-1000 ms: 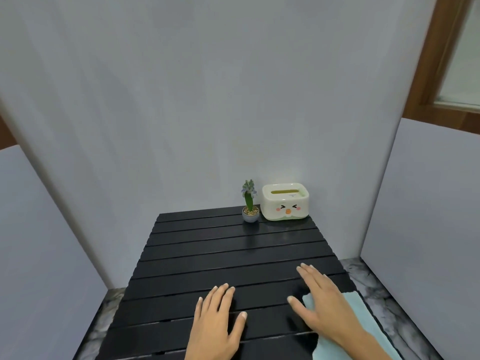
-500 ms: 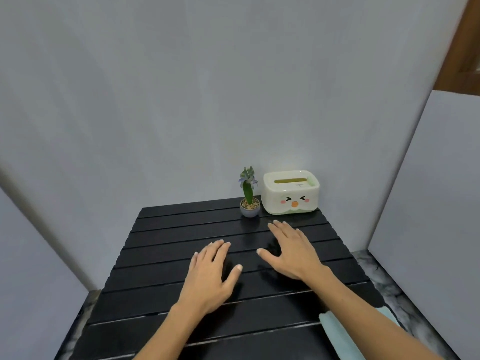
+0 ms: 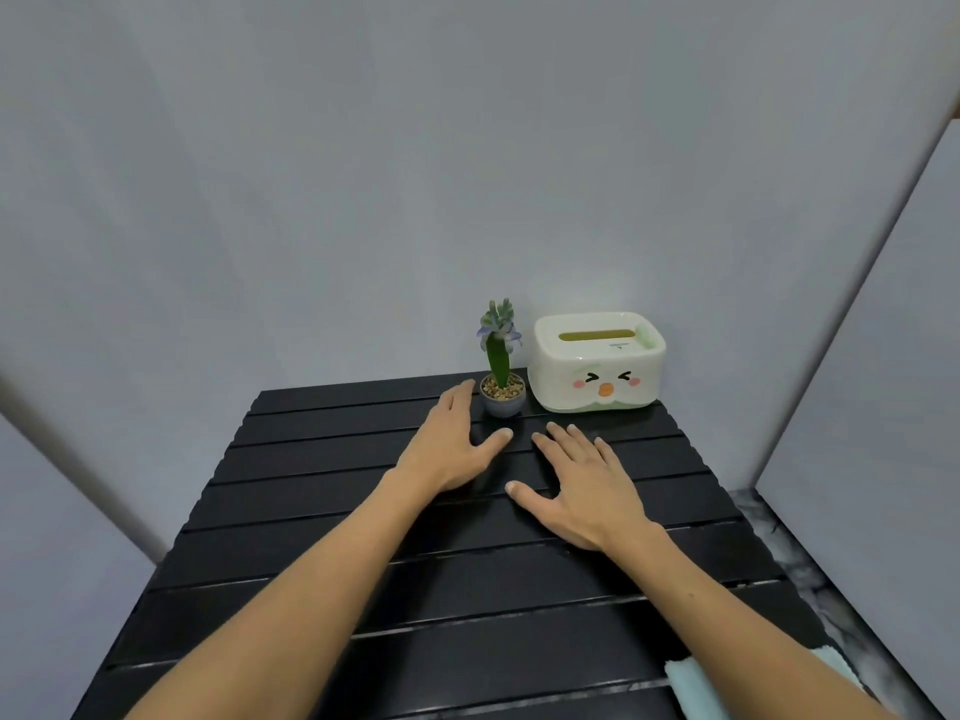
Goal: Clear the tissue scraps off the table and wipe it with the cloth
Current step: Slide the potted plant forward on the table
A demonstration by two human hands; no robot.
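The black slatted table (image 3: 322, 511) fills the lower view. My left hand (image 3: 452, 444) lies flat on it near the far edge, fingers apart, its fingertips just left of the small potted plant (image 3: 502, 379). My right hand (image 3: 582, 483) rests flat beside it, fingers spread and pointing toward the white tissue box (image 3: 597, 361). Both hands hold nothing. The light blue cloth (image 3: 691, 683) lies at the near right corner, partly hidden under my right forearm. No tissue scraps show on the table.
Grey panels wall in the table at the back and on both sides. A strip of marble floor (image 3: 800, 558) shows along the right edge. The plant and tissue box stand together at the far right corner.
Both hands slid forward across the table from the near edge toward the plant and tissue box. My right hand left the cloth, which stays at the near right corner.
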